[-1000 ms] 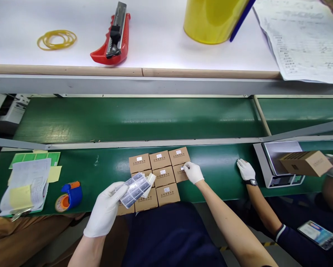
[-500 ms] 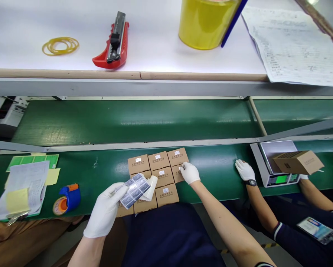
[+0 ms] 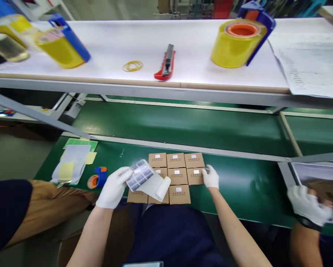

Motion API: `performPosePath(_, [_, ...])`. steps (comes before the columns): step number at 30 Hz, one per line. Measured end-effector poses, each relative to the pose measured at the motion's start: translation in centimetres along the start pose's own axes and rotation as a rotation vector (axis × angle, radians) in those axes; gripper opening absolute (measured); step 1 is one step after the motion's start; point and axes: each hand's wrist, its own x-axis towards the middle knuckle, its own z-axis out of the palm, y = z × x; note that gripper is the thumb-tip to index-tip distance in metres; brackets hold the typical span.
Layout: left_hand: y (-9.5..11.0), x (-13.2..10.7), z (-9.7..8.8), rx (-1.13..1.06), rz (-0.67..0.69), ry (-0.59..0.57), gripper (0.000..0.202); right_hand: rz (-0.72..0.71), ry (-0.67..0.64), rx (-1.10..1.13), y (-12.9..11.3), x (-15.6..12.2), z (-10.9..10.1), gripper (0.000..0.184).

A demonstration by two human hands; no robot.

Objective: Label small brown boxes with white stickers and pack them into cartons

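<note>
Several small brown cardboard boxes (image 3: 177, 176) with white labels lie packed together on the green belt (image 3: 238, 185) in front of me. My left hand (image 3: 113, 187), in a white glove, holds a strip of printed labels (image 3: 144, 175) whose backing paper curls down over the near boxes. My right hand (image 3: 211, 177), also gloved, rests with curled fingers against the right side of the box in the middle row; what its fingertips hold is hidden.
A blue and orange tape dispenser (image 3: 97, 177) and a stack of papers (image 3: 71, 163) lie left on the belt. The white shelf above carries a red box cutter (image 3: 165, 63), rubber bands (image 3: 133, 66) and yellow tape rolls (image 3: 237, 42). A co-worker's gloved hand (image 3: 308, 207) is at a scale, right.
The view has tilted up and swung left, showing more of the shelf. My right hand stays at the middle-row box. The label backing has uncurled further. The co-worker's hand moved to the scale.
</note>
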Motion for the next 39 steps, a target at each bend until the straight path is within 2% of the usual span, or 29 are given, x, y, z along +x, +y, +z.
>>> performPosePath(2, [1.4, 0.9, -2.5, 0.005, 0.076, 0.061, 0.041, 0.017, -0.003, 0.001, 1.4, -0.3, -0.8, 0.064])
performPosePath(4, [2.5, 2.7, -5.5, 0.1, 0.165, 0.137, 0.052, 0.049, 0.004, -0.006, 3.4, -1.1, -1.6, 0.068])
performPosePath(7, [2.5, 7.4, -10.0, 0.307, 0.236, 0.241, 0.064, 0.121, 0.045, -0.024, 7.1, -3.5, -2.4, 0.072])
performPosePath(9, [1.5, 11.3, -12.0, 0.395, 0.224, 0.276, 0.066, 0.169, 0.062, -0.035, 9.4, -5.7, -2.4, 0.072])
performPosePath(13, [-1.0, 17.7, -13.4, 0.469, 0.174, 0.285, 0.061, 0.274, 0.075, -0.032, 12.1, -11.2, -1.5, 0.075])
performPosePath(16, [-1.8, 20.2, -14.0, 0.563, 0.168, 0.264, 0.056, 0.322, 0.105, -0.022, 11.9, -15.9, 0.3, 0.076])
performPosePath(18, [-1.9, 20.8, -14.3, 0.649, 0.211, 0.242, 0.06, 0.344, 0.12, 0.002, 10.9, -19.0, 2.0, 0.076])
performPosePath(21, [-3.5, 19.2, -13.6, 0.782, 0.334, 0.154, 0.063, 0.345, 0.126, 0.069, 8.3, -23.2, 5.5, 0.077])
performPosePath(23, [-6.3, 16.1, -12.1, 0.854, 0.418, 0.005, 0.055, 0.309, 0.132, 0.101, 5.9, -25.2, 8.2, 0.075])
performPosePath(25, [-10.3, 11.7, -10.2, 0.91, 0.482, -0.205, 0.05, 0.244, 0.131, 0.114, 3.0, -26.4, 10.9, 0.072])
performPosePath(27, [-14.4, 7.4, -8.7, 0.982, 0.543, -0.396, 0.073, 0.148, 0.119, 0.114, -0.1, -26.6, 13.6, 0.068])
performPosePath(28, [-16.1, 5.7, -8.3, 1.136, 0.649, -0.529, 0.087, 0.085, 0.109, 0.106, -1.7, -26.4, 14.7, 0.066])
performPosePath(30, [-18.4, 3.6, -8.3, 1.36, 0.773, -0.632, 0.095, -0.06, 0.081, 0.07, -4.7, -25.5, 16.6, 0.065])
performPosePath(32, [-19.3, 3.2, -9.2, 1.49, 0.827, -0.623, 0.094, -0.198, 0.03, 0.018, -7.2, -24.2, 17.8, 0.064])
performPosePath(34, [-19.1, 3.7, -10.6, 1.533, 0.82, -0.536, 0.096, -0.294, -0.029, -0.042, -9.0, -22.9, 18.2, 0.065])
performPosePath(37, [-18.7, 4.5, -13.0, 1.548, 0.771, -0.322, 0.096, -0.382, -0.131, -0.172, -10.6, -20.9, 17.4, 0.069])
performPosePath(39, [-19.0, 5.0, -14.2, 1.535, 0.75, -0.136, 0.083, -0.44, -0.226, -0.292, -12.0, -19.2, 16.5, 0.064])
